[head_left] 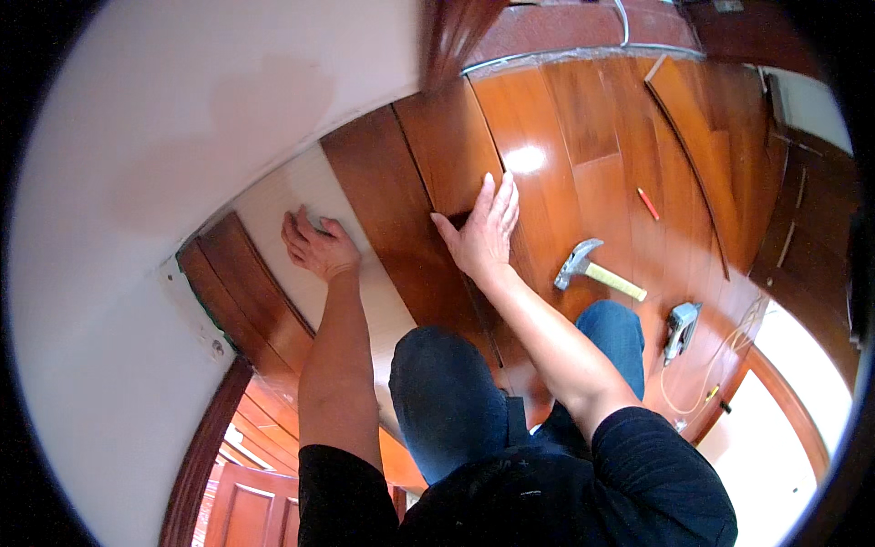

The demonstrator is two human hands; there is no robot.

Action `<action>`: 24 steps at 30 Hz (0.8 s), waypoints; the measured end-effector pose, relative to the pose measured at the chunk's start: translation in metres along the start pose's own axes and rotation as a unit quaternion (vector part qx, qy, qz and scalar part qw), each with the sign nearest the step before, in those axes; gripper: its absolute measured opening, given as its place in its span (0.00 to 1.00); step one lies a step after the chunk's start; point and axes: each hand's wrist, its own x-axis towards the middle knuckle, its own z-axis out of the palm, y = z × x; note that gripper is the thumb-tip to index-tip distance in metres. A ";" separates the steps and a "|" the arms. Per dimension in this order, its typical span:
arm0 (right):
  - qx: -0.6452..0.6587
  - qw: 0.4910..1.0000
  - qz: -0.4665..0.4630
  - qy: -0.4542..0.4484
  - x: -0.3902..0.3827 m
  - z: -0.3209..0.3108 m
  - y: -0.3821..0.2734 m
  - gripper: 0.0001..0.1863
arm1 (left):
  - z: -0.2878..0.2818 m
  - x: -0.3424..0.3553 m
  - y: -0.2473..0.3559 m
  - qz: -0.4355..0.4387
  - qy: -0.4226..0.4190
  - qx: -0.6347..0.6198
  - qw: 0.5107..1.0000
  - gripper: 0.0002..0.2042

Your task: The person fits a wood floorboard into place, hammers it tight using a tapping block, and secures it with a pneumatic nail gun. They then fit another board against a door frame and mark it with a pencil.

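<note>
Across one plank point(447, 137), edge to edge, the right hand point(483, 242) spreads unclenched; one hammer point(597, 272) lies near. Over one bare pale strip point(296, 182), the left hand point(321, 251) curls loosely, thumb apart.

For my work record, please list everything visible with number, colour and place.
left wall: one, white, left
door: one, brown, lower left
floor planks: many, brown, throughout
slanting plank: one, brown, upper right
strip: one, cream, left of centre
hammer: one, grey and yellow, right
stick: one, red, above hammer
power tool: one, grey, right
cord: one, yellowish, beside tool
cable: one, white, top
knees: two, blue-clad, bottom centre
left hand: one, bare, over strip
right hand: one, bare, on planks
</note>
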 end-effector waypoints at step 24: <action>0.279 0.930 0.236 -0.036 -0.020 -0.028 0.028 0.39 | 0.000 0.003 0.001 0.023 0.024 0.037 0.999 0.26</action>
